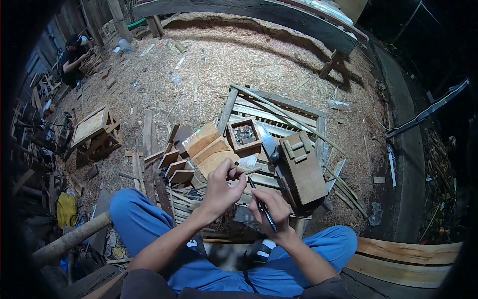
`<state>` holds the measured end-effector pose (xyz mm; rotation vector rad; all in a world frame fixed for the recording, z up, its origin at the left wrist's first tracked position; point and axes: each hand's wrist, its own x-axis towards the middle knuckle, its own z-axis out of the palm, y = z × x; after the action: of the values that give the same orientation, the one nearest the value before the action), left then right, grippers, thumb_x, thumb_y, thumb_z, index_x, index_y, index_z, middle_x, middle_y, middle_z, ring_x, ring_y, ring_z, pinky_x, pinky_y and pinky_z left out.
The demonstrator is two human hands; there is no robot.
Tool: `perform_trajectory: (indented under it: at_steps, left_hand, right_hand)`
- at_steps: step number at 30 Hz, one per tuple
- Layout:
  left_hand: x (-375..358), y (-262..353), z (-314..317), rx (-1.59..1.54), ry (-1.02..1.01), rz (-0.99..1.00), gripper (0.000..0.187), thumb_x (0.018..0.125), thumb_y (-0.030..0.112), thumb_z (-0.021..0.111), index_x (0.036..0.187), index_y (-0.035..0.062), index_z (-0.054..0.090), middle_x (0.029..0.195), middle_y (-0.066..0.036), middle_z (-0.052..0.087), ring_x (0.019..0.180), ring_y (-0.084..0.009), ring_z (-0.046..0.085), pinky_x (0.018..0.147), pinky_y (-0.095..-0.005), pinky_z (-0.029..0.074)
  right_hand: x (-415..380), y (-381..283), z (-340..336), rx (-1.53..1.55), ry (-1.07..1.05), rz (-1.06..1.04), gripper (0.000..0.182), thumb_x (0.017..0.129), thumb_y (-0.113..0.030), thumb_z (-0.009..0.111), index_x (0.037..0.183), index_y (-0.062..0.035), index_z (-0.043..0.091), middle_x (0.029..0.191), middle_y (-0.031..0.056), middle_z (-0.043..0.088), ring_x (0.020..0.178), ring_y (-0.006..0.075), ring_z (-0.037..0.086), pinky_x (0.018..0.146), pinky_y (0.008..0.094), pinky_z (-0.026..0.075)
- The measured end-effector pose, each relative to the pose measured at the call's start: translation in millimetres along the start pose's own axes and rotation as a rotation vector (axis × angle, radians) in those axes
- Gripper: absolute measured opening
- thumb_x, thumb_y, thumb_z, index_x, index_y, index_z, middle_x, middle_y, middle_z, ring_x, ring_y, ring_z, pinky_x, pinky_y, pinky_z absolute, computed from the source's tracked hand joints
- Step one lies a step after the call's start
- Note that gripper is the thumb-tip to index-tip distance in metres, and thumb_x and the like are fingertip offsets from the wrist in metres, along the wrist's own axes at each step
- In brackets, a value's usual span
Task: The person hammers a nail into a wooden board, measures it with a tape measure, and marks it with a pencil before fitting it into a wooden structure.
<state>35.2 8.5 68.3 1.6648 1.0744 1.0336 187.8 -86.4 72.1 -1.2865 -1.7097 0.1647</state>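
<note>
My left hand (225, 188) pinches a small wooden stick (253, 170) between thumb and fingers, over the middle of the work spot. Close beside it, my right hand (274, 208) is closed around a dark pen (270, 219), its upper end pointing toward the stick. Beyond my hands sits a square wooden box (230, 141) with small metal bits inside. To the right of it stands a wooden block-like bench (309, 174) with small wooden strips fixed on top. Flat pieces of wood (206, 144) lie just past my left hand.
A slatted wooden frame (318, 113) lies under the box. Wood shavings (224, 65) cover the ground. A small wooden stool (89, 128) stands at left, and another person (72, 60) crouches at the far left. A thick beam (298, 20) spans the back.
</note>
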Motion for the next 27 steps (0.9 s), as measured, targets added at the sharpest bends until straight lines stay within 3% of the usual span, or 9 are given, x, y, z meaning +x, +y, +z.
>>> perform_trajectory:
  at_steps: [4, 7, 19, 27]
  left_hand:
    - [0, -7, 2, -0.207, -0.032, -0.129, 0.031, 0.09, 0.002, 0.072, 0.085, 0.0018, 0.042, 0.084, -0.009, 0.069, 0.085, -0.009, 0.066, 0.072, -0.0276, 0.056]
    - [1, -2, -2, -0.257, -0.074, -0.214, 0.031, 0.091, 0.002, 0.072, 0.088, 0.0037, 0.041, 0.089, -0.008, 0.071, 0.089, -0.0072, 0.065, 0.074, -0.0266, 0.056]
    - [0, -10, -3, -0.342, -0.107, -0.245, 0.031, 0.091, 0.0, 0.071, 0.09, 0.005, 0.04, 0.097, -0.011, 0.071, 0.095, -0.0097, 0.065, 0.084, -0.0275, 0.057]
    - [6, -2, -11, -0.406, -0.064, -0.317, 0.035, 0.092, 0.001, 0.074, 0.089, 0.0073, 0.04, 0.098, -0.01, 0.071, 0.092, -0.0081, 0.063, 0.082, -0.0253, 0.054]
  right_hand:
    - [-1, 3, 0, 0.012, -0.008, 0.009, 0.037, 0.083, 0.002, 0.078, 0.119, 0.0006, 0.069, 0.102, 0.0146, 0.073, 0.09, 0.0312, 0.073, 0.079, 0.0399, 0.058]
    - [1, 3, -1, 0.01, -0.02, 0.002, 0.038, 0.082, 0.002, 0.079, 0.119, 0.0006, 0.069, 0.102, 0.0146, 0.073, 0.091, 0.0313, 0.073, 0.079, 0.0401, 0.059]
    - [2, 5, 0, 0.014, -0.035, -0.01, 0.037, 0.082, 0.002, 0.078, 0.118, 0.0006, 0.069, 0.101, 0.0158, 0.073, 0.091, 0.0322, 0.074, 0.078, 0.0406, 0.058]
    - [3, 8, 0, -0.008, -0.013, -0.007, 0.032, 0.081, -0.001, 0.079, 0.111, 0.0004, 0.071, 0.093, 0.0159, 0.073, 0.084, 0.0332, 0.073, 0.074, 0.0405, 0.058]
